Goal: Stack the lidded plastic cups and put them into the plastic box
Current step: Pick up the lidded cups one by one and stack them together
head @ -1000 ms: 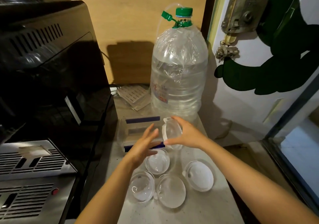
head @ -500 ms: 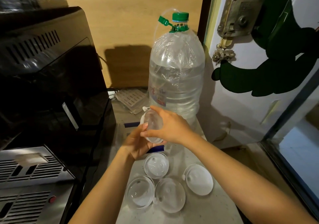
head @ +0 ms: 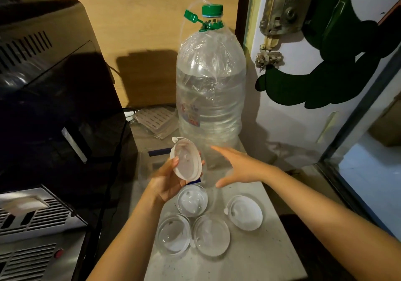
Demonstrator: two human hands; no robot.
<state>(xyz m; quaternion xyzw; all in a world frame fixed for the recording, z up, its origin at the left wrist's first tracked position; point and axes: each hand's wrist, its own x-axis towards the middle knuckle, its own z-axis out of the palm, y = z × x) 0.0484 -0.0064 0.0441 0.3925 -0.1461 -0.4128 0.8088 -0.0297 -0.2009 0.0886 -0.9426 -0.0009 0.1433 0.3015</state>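
Observation:
My left hand [head: 166,182] holds a clear lidded plastic cup [head: 186,159] tilted on its side, lid facing me, above the table. My right hand [head: 237,167] hovers just to its right, fingers spread, holding nothing. Several more lidded cups stand on the table below: one near the middle [head: 192,200], one at the right [head: 245,212], and two in front [head: 173,234] [head: 211,235]. The clear plastic box [head: 149,161] with a blue stripe sits behind the cups, mostly hidden by my hands.
A large water bottle [head: 210,90] with a green cap stands behind the box. A black appliance [head: 54,98] fills the left side, with a metal vented unit [head: 32,222] below it. A white door [head: 303,107] lies to the right. The table's right edge [head: 288,237] is close.
The cup passed from my right hand to my left hand. My right hand let go and drew back to the right, open.

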